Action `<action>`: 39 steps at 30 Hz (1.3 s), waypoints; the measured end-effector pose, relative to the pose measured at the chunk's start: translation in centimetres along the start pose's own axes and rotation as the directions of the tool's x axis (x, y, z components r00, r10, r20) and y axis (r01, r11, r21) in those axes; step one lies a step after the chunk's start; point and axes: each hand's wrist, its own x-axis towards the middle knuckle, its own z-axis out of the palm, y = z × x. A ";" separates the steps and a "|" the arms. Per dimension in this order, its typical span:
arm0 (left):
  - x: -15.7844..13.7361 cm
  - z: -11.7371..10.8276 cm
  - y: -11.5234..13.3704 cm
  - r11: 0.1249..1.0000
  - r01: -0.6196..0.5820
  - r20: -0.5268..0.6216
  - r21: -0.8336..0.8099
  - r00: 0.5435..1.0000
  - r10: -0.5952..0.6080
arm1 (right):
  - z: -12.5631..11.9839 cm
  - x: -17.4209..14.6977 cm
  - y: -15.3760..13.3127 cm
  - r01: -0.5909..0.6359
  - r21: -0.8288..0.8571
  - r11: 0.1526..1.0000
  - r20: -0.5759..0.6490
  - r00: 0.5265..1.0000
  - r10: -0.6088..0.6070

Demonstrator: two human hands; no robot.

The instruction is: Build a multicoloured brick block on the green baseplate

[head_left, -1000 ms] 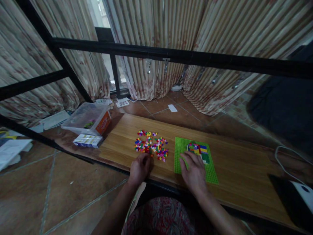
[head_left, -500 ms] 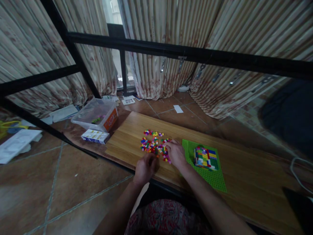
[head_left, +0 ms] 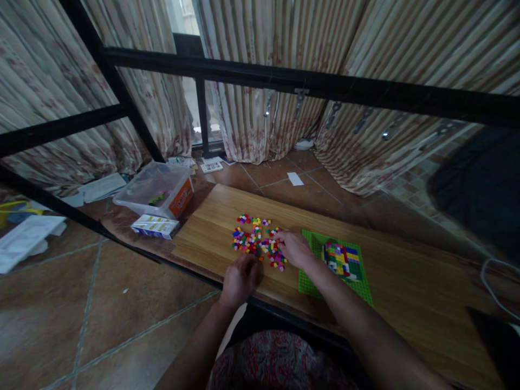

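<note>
Several small coloured toy bricks (head_left: 246, 241) lie in a loose pile on the wooden tabletop (head_left: 203, 233). My left hand (head_left: 240, 277) rests at the near side of the pile with its fingers curled in; what they hold, if anything, is hidden. At the pile's right side is my right hand (head_left: 296, 249), fingertips bent down together among the bricks. Whether a brick sits between them is too small to see. To the right, a multicoloured block of joined bricks (head_left: 344, 259) stands on a green studded baseplate (head_left: 311, 284), partly behind my right forearm.
A clear plastic tub (head_left: 152, 187) with an orange label holds a few green and pink pieces at the table's left end. Beside it lies a small white and purple box (head_left: 155, 226). A black metal bar (head_left: 284, 81) crosses in front of striped curtains (head_left: 239, 119).
My right hand has shifted slightly up and its forearm now covers more of the green baseplate. My left hand stays nearly in place. The whole view has moved a little.
</note>
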 end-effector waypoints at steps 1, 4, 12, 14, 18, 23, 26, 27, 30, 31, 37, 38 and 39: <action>0.0 0.0 0.0 1.000 -0.001 -0.001 0.002 1.000 0.001 | 0.1 -0.1 0.2 -0.002 0.002 1.000 0.000 1.000 0.002; 0.0 0.0 0.0 1.000 -0.005 -0.010 0.003 1.000 0.005 | 0.2 -0.5 0.3 -0.005 0.009 1.000 -0.017 1.000 0.005; 0.0 -0.2 0.3 1.000 -0.003 -0.014 0.022 1.000 0.003 | 0.1 -0.4 -1.2 0.026 0.008 1.000 -0.020 0.999 -0.025; 0.0 -0.1 0.3 0.999 0.003 -0.021 0.032 1.000 -0.002 | 0.1 -0.2 -1.4 0.027 0.007 1.000 -0.020 0.999 -0.027; 0.1 -0.2 0.2 0.999 0.006 -0.027 0.053 1.000 -0.005 | 0.1 -0.3 -1.5 0.021 0.031 0.999 -0.053 0.998 -0.019; 0.2 -0.2 -0.1 0.999 -0.002 -0.033 0.040 0.999 0.004 | 0.2 -2.7 -2.3 -0.008 0.201 0.980 -0.246 0.967 0.059; 0.4 -0.3 -0.3 1.000 0.008 -0.042 0.019 0.999 -0.008 | 0.7 -5.5 -3.0 0.033 0.324 0.945 -0.311 0.948 0.073; 0.4 -0.5 -0.3 1.000 0.015 -0.043 0.005 0.999 -0.014 | 0.9 -6.6 -3.3 0.046 0.352 0.935 -0.315 0.946 0.072; 0.3 -0.9 0.4 0.996 0.038 -0.035 -0.084 0.999 -0.041 | 1.7 -9.3 -3.8 0.088 0.431 0.898 -0.332 0.941 0.067; 0.1 -0.9 0.9 0.990 0.052 -0.018 -0.134 0.998 -0.055 | 1.9 -10.0 -3.9 0.103 0.449 0.888 -0.338 0.939 0.062; -2.4 0.2 4.6 0.809 0.364 0.386 -0.462 0.903 -0.186 | 2.6 -12.6 -3.7 0.162 0.482 0.861 -0.353 0.935 0.022; -2.6 0.5 5.0 0.772 0.416 0.423 -0.481 0.881 -0.212 | 2.7 -12.9 -3.5 0.165 0.486 0.858 -0.354 0.935 0.020; -2.8 0.7 5.4 0.740 0.457 0.450 -0.494 0.862 -0.232 | 2.8 -13.1 -3.2 0.164 0.488 0.857 -0.356 0.934 0.023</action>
